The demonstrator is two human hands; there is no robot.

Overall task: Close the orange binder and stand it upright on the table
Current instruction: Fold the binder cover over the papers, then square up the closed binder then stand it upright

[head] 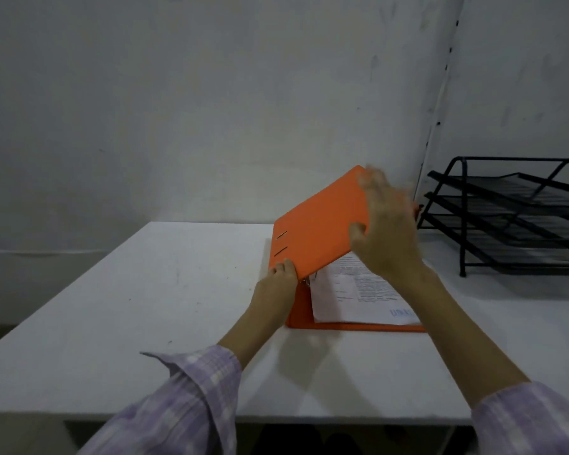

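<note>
The orange binder (319,224) lies on the white table (145,307), half open, its front cover raised at a slant over the printed pages (358,290). My left hand (278,280) grips the cover's near corner beside the spine and the metal rings. My right hand (385,224) rests flat on the outside of the cover near its free edge, fingers spread and blurred by motion. The back cover lies flat under the pages.
A black wire three-tier letter tray (513,218) stands at the right on the table, close behind the binder. A grey wall (211,110) rises just beyond the table's far edge. The table's front edge (276,418) is near my sleeves.
</note>
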